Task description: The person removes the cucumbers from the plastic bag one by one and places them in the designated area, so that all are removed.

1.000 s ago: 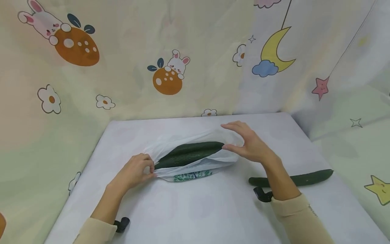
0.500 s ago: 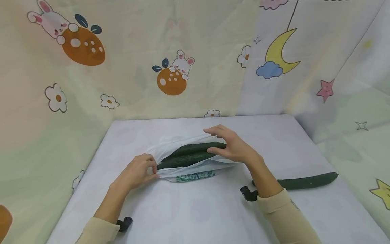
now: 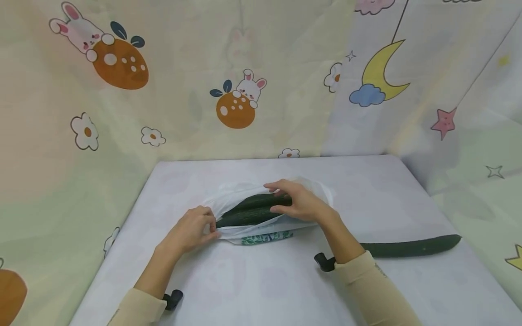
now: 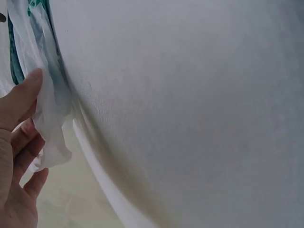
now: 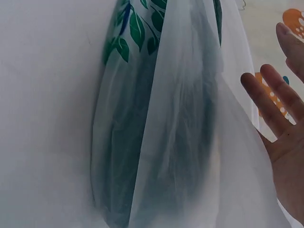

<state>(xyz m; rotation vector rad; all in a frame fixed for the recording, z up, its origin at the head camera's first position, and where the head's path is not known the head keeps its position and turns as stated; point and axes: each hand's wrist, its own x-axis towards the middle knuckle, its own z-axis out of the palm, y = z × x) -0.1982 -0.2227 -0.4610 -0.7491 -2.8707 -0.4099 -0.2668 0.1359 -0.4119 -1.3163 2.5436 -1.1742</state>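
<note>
A white plastic bag (image 3: 314, 186) with a green leaf print lies on the table, its mouth spread along the top. Dark green cucumbers (image 3: 248, 210) show through that opening, side by side. My left hand (image 3: 195, 228) pinches the bag's left end between thumb and fingers; in the left wrist view, thin plastic (image 4: 50, 104) runs under the thumb. Over the right part of the cucumbers hovers my right hand (image 3: 299, 201), thumb and fingers apart. The right wrist view shows that hand's fingers (image 5: 275, 92) spread beside the bag, with nothing between them.
Another cucumber (image 3: 412, 247) lies outside the bag on the right of the white table (image 3: 261, 285), partly behind the right forearm. Printed fabric (image 3: 175, 54) hangs around the back and sides. Each wrist bears a small black camera.
My right hand has moved left from the cucumbers' right end to over them. The left hand keeps its pinch on the bag. The head view has shifted slightly.
</note>
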